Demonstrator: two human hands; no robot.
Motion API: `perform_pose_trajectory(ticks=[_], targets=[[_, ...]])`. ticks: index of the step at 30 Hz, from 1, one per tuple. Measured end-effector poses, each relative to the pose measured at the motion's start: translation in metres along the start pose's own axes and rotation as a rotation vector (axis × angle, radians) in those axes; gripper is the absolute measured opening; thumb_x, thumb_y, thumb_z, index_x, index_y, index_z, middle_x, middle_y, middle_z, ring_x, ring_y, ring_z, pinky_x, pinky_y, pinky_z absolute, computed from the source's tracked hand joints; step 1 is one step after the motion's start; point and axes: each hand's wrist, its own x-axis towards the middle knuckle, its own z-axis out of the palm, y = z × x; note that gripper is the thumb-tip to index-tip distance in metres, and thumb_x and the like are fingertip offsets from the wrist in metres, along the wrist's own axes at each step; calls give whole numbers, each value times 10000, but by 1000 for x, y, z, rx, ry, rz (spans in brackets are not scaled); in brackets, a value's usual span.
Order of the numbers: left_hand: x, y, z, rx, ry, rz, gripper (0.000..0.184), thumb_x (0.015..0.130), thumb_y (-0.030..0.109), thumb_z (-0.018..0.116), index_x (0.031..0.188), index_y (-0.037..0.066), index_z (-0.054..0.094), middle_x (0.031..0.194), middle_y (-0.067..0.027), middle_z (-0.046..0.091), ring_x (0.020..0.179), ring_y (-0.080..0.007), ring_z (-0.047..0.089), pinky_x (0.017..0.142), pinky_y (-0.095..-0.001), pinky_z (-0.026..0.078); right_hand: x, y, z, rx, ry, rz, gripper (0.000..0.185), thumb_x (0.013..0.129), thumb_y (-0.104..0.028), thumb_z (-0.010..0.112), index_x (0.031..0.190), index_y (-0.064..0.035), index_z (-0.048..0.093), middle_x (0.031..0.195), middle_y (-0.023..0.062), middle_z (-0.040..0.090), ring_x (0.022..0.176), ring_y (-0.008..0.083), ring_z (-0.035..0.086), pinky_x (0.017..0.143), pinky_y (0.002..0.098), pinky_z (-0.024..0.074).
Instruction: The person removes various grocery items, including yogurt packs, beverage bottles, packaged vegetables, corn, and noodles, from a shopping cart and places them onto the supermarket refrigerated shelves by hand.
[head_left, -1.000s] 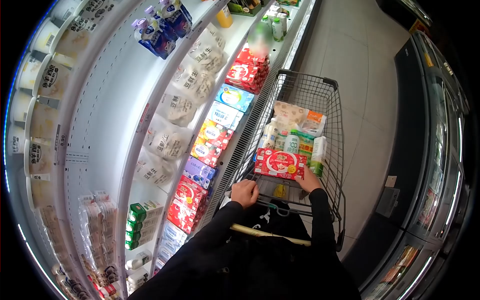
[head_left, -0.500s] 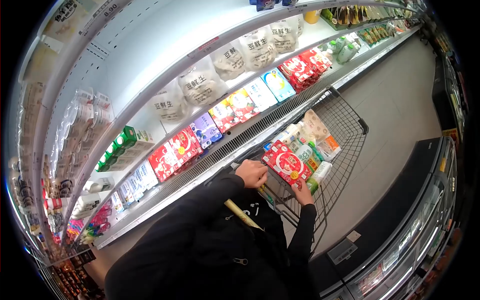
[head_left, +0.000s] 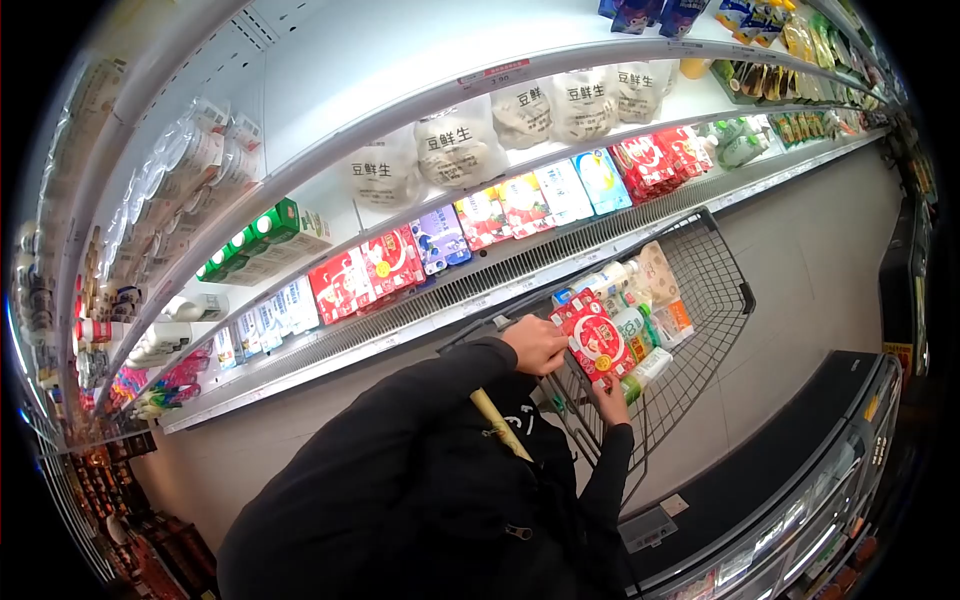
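Note:
A metal shopping cart (head_left: 716,345) stands in front of me with groceries inside. My left hand (head_left: 536,345) is closed round its handle, at the near left corner. With its fingers on the lower edge of a red carton (head_left: 594,338), my right hand (head_left: 611,402) holds that carton at the near end of the cart. Beyond the carton lie a green-capped bottle (head_left: 630,321), a white and green carton (head_left: 647,374), a beige bag (head_left: 657,273) and an orange and white pack (head_left: 672,323).
A refrigerated shelf (head_left: 480,302) runs along the left and far side, with white bags (head_left: 458,147), red cartons (head_left: 392,260) and a purple carton (head_left: 438,238). To the right is a black freezer case (head_left: 745,455). Pale floor (head_left: 790,280) lies between them.
The view has swung to the left, so the shelf now runs across the top and the cart appears tilted to the right. Both hands keep their places on the handle and carton.

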Motion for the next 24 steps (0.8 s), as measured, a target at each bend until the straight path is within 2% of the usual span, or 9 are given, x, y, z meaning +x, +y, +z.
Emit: perform_pose_trajectory(ticks=[7, 12, 13, 22, 24], targets=[[16, 0, 5, 9, -6, -5, 165, 795, 173, 621, 675, 69, 579, 634, -68, 602, 643, -273, 619, 562, -421, 496, 16, 12, -9, -80, -29, -43, 706, 935, -407, 689, 1467, -10, 451, 1401, 183, 562, 1134, 251, 615, 959, 351, 484], [31, 0, 9, -5, 24, 10, 154, 787, 175, 632, 682, 75, 580, 635, -76, 588, 632, -276, 614, 561, -415, 494, 19, 4, -24, -97, -30, 14, 677, 918, -463, 686, 1426, -56, 501, 1189, 178, 661, 1030, 260, 651, 907, 351, 501], [35, 1, 7, -11, -11, -14, 142, 786, 172, 634, 689, 79, 588, 623, -81, 569, 622, -285, 609, 562, -418, 491, 18, -1, -29, -106, -47, 33, 682, 923, -475, 671, 1431, -56, 495, 1173, 185, 664, 1053, 266, 655, 914, 359, 503], [75, 2, 17, -37, -21, -32, 161, 798, 180, 615, 685, 69, 584, 645, -91, 601, 663, -308, 626, 602, -435, 499, 39, 0, -60, -98, -1, 66, 673, 935, -442, 665, 1459, -61, 483, 1142, 168, 664, 1015, 263, 654, 889, 361, 506], [84, 1, 20, -53, -19, -26, 134, 793, 168, 619, 709, 65, 606, 643, -95, 586, 655, -307, 618, 593, -437, 493, 42, -5, -68, -46, 6, 97, 617, 925, -382, 706, 1385, -10, 533, 1203, 133, 644, 1003, 207, 587, 912, 322, 479]])
